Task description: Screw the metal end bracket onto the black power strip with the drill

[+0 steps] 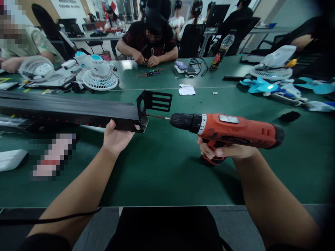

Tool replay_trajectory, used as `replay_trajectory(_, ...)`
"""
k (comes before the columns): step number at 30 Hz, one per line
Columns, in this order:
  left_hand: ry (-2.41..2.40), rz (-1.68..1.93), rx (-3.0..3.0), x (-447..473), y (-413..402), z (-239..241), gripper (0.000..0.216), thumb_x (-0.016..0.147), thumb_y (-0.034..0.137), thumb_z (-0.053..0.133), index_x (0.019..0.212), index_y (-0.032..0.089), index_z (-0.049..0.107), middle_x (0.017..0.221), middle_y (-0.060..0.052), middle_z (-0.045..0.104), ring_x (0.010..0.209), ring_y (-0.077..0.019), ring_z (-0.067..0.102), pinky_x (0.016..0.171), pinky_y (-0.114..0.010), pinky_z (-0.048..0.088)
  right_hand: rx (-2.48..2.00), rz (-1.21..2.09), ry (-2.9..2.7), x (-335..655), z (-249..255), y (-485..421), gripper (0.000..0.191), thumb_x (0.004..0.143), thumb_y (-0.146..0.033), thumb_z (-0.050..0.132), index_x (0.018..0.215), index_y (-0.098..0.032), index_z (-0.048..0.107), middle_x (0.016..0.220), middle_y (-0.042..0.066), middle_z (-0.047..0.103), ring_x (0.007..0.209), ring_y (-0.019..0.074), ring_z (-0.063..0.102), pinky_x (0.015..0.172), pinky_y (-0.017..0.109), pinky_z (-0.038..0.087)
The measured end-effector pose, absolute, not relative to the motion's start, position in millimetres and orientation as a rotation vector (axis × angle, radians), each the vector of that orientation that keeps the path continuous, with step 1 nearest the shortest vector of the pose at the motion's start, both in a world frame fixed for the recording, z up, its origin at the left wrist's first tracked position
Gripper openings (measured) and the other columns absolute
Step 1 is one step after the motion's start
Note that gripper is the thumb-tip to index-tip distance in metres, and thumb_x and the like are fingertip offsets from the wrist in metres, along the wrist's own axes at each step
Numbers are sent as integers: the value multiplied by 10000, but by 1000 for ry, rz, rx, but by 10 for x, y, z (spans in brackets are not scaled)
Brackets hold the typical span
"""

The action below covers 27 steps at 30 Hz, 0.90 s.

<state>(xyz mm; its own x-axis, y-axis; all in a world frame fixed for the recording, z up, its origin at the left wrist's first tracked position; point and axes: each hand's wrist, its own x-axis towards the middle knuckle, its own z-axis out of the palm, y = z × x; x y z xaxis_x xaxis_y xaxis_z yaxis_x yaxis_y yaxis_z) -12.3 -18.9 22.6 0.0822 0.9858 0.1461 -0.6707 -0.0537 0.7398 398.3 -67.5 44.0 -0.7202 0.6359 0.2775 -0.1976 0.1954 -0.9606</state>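
Tabletop [162,174], green, spread beneath the left hand [117,137] and right hand [225,151], with grey floor [101,226] below and several people [138,38] beyond the fingers. One black beam [104,112], cut off at the left edge, lay gripped in the left hand, thumb pressed against its side, other fingers hidden. One orange drill [243,130] sat above the right fingers, curled around its grip. One slotted bracket [149,99] stood at the beam's end, past the left thumb; one thin bit [157,116] reached toward it, tip indistinct.
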Motion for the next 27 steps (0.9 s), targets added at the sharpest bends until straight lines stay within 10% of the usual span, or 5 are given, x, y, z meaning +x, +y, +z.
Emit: replay_trajectory(27,580,1494,821,-196,-149,142,714,758,580,1057,1359,292,798,1336,-99,868,1484,-380,711,1101,-428,685,-437,1543,-1855,4005,413,-653,434,1026,-461,868,1353,-198,754,755,-16,706,637,156,718,664,293,656)
